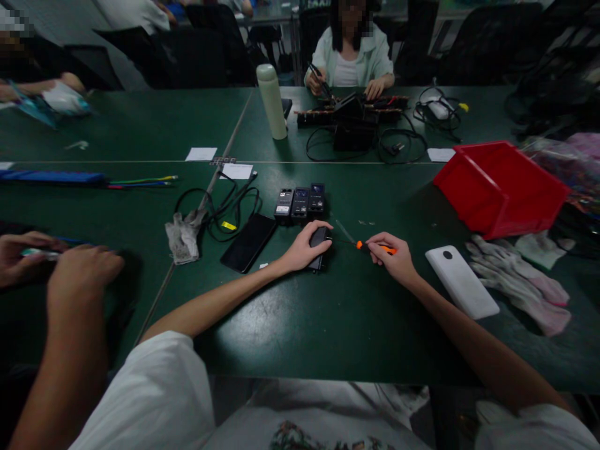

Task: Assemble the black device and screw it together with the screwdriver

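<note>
My left hand (307,247) is wrapped over a small black box-shaped device (320,257) and holds it on the green table. In my right hand (392,255) is a screwdriver (360,245) with an orange and black handle. Its thin shaft points left at the device's side; whether the tip touches it, I cannot tell. Just beyond my left hand stand several similar black devices (300,204) in a row, with labels on their tops. A black phone (249,242) lies to the left of my left forearm.
A white power bank (462,281), grey work gloves (520,281) and a red bin (501,187) lie at right. Black cables (234,203) and another glove (184,237) are at left. A pale green bottle (272,103) stands ahead. People work at left and across the table.
</note>
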Demonstrator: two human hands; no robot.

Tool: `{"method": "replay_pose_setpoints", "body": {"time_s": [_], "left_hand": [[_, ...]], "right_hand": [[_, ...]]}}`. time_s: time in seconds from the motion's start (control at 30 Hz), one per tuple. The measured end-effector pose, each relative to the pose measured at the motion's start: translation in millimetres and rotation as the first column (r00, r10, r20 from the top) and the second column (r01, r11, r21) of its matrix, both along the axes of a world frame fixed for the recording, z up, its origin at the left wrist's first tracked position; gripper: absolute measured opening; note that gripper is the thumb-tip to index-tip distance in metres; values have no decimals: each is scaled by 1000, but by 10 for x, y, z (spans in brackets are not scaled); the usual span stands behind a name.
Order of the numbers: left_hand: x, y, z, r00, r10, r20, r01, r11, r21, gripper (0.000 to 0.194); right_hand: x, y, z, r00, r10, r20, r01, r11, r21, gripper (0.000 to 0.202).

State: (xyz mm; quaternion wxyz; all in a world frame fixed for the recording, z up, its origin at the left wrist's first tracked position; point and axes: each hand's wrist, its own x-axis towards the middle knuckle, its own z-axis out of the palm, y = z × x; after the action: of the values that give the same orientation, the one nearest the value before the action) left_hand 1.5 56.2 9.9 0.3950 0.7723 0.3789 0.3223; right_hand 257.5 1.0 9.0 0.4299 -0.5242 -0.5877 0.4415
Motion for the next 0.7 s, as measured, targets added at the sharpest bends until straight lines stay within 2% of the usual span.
{"method": "replay_pose_setpoints", "body": {"time_s": [0.17,0.37,0.53,0.7], "left_hand": [[1,-5,13,1000,2,0,-2,1000,-3,34],[-1,-6,6,1000,7,10,-7,1000,10,33],[-8,1,-3,1000,12,13,-12,1000,8,34],[-8,1,2,1000,-1,16,1,1000,4,34]], "right_hand": [[6,-4,-13,999,-14,38,11,997,71,22],[14,-14,0,995,-12,99,2,995,96,19],[21,6,-37,993,0,119,-26,976,216,17],[40,20,-64,992,-3,129,-27,972,232,18]]}}
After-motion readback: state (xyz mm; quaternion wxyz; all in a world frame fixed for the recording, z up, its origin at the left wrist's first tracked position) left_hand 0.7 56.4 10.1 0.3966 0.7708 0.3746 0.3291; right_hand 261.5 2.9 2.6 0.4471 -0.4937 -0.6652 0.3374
